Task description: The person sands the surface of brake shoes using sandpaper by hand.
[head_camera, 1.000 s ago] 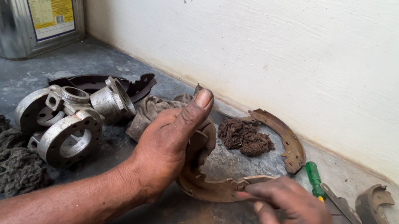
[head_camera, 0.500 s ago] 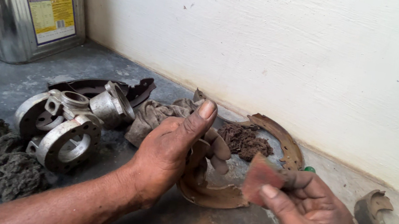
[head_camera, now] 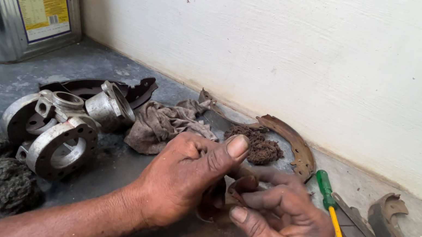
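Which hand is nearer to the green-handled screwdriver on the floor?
The right hand. It lies just beside the green-handled screwdriver, whose shaft runs along its outer side. The left hand is farther off, on the other side of the right hand.

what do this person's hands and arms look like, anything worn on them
Both the left hand and the right hand are bare, with no gloves, rings or watch in view. Dark grime smears the fingers and knuckles. The left forearm is bare too, no sleeve showing. Nails are short.
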